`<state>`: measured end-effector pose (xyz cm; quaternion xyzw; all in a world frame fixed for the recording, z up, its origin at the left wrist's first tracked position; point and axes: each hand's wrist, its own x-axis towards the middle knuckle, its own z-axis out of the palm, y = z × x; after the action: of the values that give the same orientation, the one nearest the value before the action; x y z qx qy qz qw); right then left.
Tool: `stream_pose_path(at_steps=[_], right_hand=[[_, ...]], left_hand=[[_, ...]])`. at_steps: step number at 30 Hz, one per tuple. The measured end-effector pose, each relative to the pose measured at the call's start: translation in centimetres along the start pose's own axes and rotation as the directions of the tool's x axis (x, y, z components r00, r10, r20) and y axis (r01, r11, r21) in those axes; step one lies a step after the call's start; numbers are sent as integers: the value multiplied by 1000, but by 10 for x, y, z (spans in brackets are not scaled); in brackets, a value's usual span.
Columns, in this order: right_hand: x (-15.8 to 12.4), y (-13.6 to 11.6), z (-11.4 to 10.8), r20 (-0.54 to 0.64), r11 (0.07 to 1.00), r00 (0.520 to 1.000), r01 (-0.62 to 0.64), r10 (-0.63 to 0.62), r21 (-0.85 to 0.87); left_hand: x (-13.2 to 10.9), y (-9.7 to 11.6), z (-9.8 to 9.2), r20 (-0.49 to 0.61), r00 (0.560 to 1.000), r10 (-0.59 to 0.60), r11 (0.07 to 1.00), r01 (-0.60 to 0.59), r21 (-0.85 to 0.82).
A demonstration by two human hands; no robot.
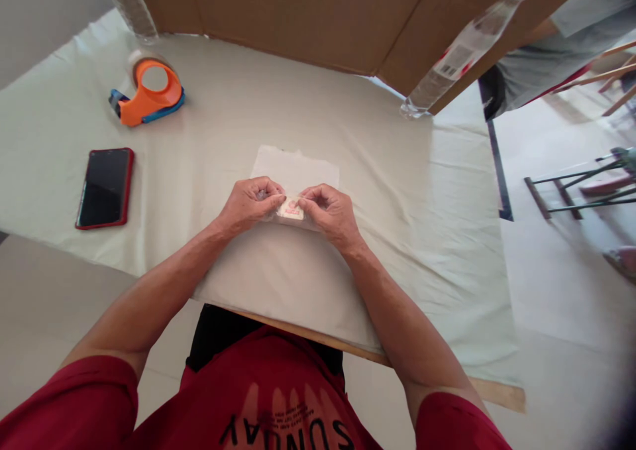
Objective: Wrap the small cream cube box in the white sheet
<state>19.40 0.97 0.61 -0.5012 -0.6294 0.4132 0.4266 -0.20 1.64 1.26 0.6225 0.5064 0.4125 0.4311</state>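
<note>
A small pale packet with red print [291,209] lies near the front of the cloth-covered table, and clear film seems to surround it. On its left side, my left hand [252,201] pinches the film's edge between thumb and bent fingers. From the other side my right hand [328,213] grips it in the same way, thumb over the printed face. Beneath and behind the packet a white sheet [298,165] is spread, its far edge ragged. Whether the packet rests on the sheet or is raised slightly, I cannot tell.
An orange tape dispenser [156,92] and a red-cased phone [105,188] are to the left. Brown cardboard [298,19] stands along the back, with a clear plastic bottle [462,56] leaning at right and another bottle [133,9] at left. Beyond, a person's sleeve [593,16] shows.
</note>
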Motion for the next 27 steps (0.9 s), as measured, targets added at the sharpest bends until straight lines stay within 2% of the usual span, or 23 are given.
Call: stream_pose_path(at_steps=[3, 6, 9, 12, 13, 15, 17, 19, 21, 25, 27], right_hand=[[3, 3, -2, 17, 1000, 999, -27, 27, -8], [5, 7, -7, -6, 996, 999, -37, 36, -86], [2, 4, -13, -113, 957, 986, 84, -119, -277], [-7, -11, -15, -159, 840, 925, 227, -344, -493], [-10, -17, -14, -134, 799, 910, 266, -393, -539], [-17, -27, -8, -5, 724, 898, 352, -440, -593], [-22, -31, 1, 162, 657, 890, 427, -426, -622], [-24, -30, 9, 279, 606, 882, 466, -381, -645], [-24, -26, 14, 323, 573, 880, 472, -348, -670], [-24, -23, 15, 335, 535, 879, 473, -338, -700], [-24, -24, 14, 342, 520, 878, 474, -333, -711]], left_hand=[[0, -1, 0, 12, 1000, -4, 1000, 4, 1], [0, -1, 0, 10, 1000, -9, 1000, 9, -14], [0, -1, 0, 9, 1000, -18, 999, 18, -43], [-1, -1, 0, 11, 1000, -19, 999, 19, -49], [-1, -1, 0, 10, 1000, -16, 999, 16, -46], [0, -2, 0, 6, 1000, -4, 1000, 4, -27], [1, -4, 1, 0, 1000, 10, 1000, -10, -1], [1, -5, 0, 0, 1000, 16, 1000, -16, 19], [2, -4, -2, 15, 1000, 9, 999, -10, 46], [2, 1, -13, 46, 999, 18, 986, -25, 166], [2, 3, -21, 56, 998, 26, 984, -36, 173]])
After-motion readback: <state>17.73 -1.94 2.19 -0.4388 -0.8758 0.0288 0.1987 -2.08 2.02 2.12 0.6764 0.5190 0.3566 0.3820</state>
